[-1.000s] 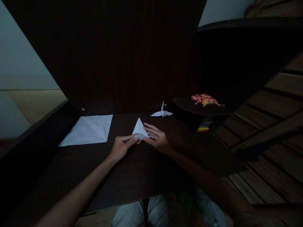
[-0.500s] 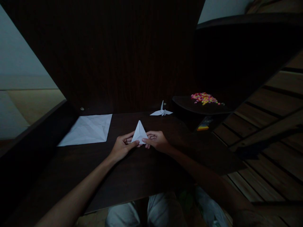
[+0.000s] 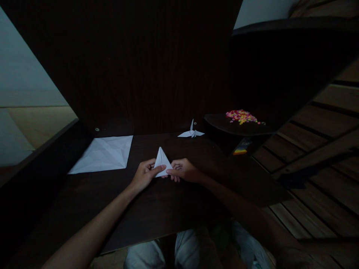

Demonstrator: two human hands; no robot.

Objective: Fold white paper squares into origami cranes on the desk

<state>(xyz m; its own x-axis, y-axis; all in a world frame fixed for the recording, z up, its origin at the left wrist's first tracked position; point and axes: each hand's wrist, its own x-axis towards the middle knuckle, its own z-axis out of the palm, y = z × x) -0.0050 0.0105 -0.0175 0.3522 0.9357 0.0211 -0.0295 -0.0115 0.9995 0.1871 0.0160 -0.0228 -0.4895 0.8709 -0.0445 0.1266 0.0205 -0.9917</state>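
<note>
head view: across a dark brown wooden desk [image 3: 146, 216], a creased, four-sided white paper sheet [image 3: 105, 153] lies flat at left, seemingly set aside. mid-desk, the left hand [image 3: 143, 173] and right hand [image 3: 186, 170] hold a folded white paper triangle [image 3: 159, 160] between them, thumbs pinching its lower part against curled fingers, likely to keep the layers flat. a white paper crane [image 3: 192, 133] sits beyond, to the right.
</note>
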